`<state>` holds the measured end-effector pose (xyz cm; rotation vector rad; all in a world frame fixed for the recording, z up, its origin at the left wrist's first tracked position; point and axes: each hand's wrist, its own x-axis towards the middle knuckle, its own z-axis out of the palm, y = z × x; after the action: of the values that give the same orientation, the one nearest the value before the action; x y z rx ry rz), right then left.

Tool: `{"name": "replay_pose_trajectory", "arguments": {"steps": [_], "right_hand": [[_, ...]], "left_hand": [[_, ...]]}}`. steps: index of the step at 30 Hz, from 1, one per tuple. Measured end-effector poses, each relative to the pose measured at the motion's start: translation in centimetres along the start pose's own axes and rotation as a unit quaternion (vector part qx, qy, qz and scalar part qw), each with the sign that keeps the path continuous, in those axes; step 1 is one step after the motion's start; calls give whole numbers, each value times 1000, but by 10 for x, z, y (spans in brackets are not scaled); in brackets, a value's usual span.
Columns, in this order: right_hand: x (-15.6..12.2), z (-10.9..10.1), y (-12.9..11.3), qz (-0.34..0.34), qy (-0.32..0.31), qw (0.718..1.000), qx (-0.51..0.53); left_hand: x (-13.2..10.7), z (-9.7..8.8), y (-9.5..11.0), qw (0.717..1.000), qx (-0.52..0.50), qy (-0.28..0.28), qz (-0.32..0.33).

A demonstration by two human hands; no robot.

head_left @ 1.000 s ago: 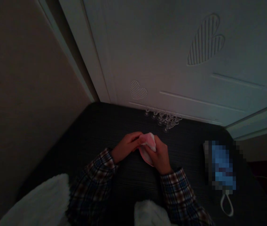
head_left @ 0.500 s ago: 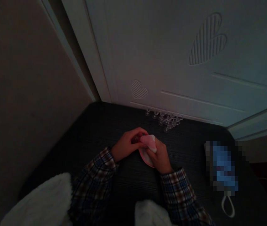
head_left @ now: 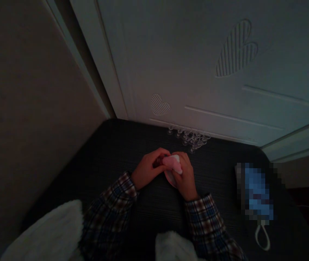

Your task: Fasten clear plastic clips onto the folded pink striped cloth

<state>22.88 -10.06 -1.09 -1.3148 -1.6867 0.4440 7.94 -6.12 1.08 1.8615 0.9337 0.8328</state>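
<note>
My left hand (head_left: 148, 167) is curled, thumb and fingers closed around a small shiny, see-through piece (head_left: 159, 160); most of it is hidden. Against that piece and the left fingertips presses a bunched pink-and-white cloth (head_left: 172, 163). My right hand (head_left: 186, 177) grips this cloth, with the pink side bulging up between the hands and a pink-edged white flap hanging below the palm. Beyond the hands, several small clear pieces with rings and round bases (head_left: 194, 139) stand clustered on the dark tabletop (head_left: 132, 141).
A pale door panel (head_left: 171, 65) with carved hearts rises behind the table. At right lies a blurred-out blue item (head_left: 256, 192) with a white loop strap (head_left: 262, 237). White fluffy fabric (head_left: 48, 232) shows at lower left, and a wall (head_left: 34, 90) stands at left.
The cloth has shifted and bunched slightly in my right hand, and its hanging flap shows less. My right fingers have moved a little over its top. The left hand keeps its hold.
</note>
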Motion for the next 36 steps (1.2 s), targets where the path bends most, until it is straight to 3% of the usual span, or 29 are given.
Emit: {"name": "replay_pose_trajectory", "arguments": {"steps": [6, 14, 19, 22, 28, 32, 36], "right_hand": [[-1, 2, -1, 23, -6, 1000, 18], [-2, 3, 2, 16, 4, 998, -57], [-3, 1, 5, -11, -20, 997, -68], [-3, 1, 6, 9, -28, 998, -51], [-1, 2, 2, 123, -17, 986, 113], [-1, -1, 0, 227, 6, 939, 259], [-1, -4, 0, 252, -32, 892, 373]], "left_hand": [[0, 0, 2, 1000, 12, -8, 6], [1, -4, 4, 999, 31, -5, -25], [2, -6, 1, 998, 7, -32, -53], [2, -7, 0, 997, 6, -44, -60], [2, -7, -3, 998, -24, -19, -55], [2, -9, 3, 995, -89, -27, -30], [2, -11, 6, 995, -99, -26, -21]]}}
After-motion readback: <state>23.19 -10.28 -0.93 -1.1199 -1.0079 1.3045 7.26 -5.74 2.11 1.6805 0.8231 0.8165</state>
